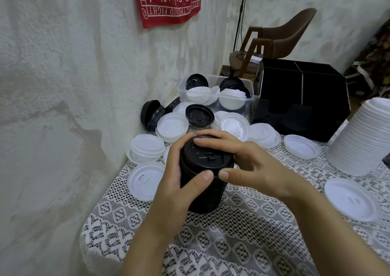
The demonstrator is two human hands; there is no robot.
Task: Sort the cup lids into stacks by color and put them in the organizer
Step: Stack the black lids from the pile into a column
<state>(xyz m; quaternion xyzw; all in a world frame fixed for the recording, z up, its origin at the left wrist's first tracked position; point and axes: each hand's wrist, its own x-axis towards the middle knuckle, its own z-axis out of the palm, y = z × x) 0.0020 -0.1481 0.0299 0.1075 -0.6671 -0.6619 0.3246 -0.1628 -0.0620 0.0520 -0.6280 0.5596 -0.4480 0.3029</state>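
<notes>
A tall stack of black lids point(207, 159) stands on the lace-covered table point(232, 233) in front of me. My left hand point(179, 191) wraps around its left side, thumb across the front. My right hand point(249, 166) rests on the top lid, fingers over its rim. Loose white lids point(172, 126) and a few black lids point(199, 115) lie scattered behind the stack. A tall stack of white lids point(363, 136) stands at the right. The black organizer point(301, 98) sits at the back right.
A clear plastic tub point(234, 98) with mixed black and white lids stands behind the scattered lids. The white wall point(63, 107) runs close along the table's left edge. A brown chair point(278, 37) stands beyond the table. Single white lids point(350, 199) lie at the right.
</notes>
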